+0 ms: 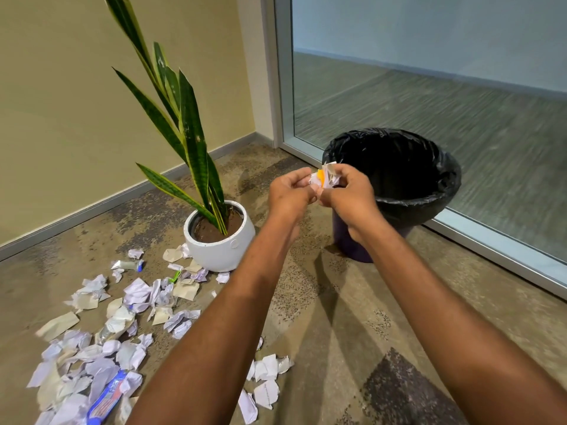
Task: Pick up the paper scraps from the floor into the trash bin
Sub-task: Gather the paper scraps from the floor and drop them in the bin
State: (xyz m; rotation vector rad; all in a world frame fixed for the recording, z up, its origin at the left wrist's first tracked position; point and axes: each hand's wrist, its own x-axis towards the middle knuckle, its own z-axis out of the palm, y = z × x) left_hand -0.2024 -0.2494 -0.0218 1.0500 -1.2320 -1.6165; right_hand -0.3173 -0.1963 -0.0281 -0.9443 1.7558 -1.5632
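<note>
Both arms reach forward over the carpet. My left hand [290, 191] and my right hand [348, 193] meet at the near left rim of the trash bin [429, 207], a dark bin lined with a black bag. Between the fingers of both hands is a crumpled bunch of paper scraps [325, 177], white with an orange patch. It is held just above the bin's rim. Many more crumpled white and beige paper scraps [101, 342] lie scattered on the floor at the lower left, and a few scraps [267, 368] lie between my arms.
A white pot [221, 246] with a tall snake plant [187, 124] stands left of the bin, scraps around its base. A blue wrapper [106, 397] lies among the scraps. A glass wall with a metal frame [478, 240] runs behind the bin. A beige wall stands at the left.
</note>
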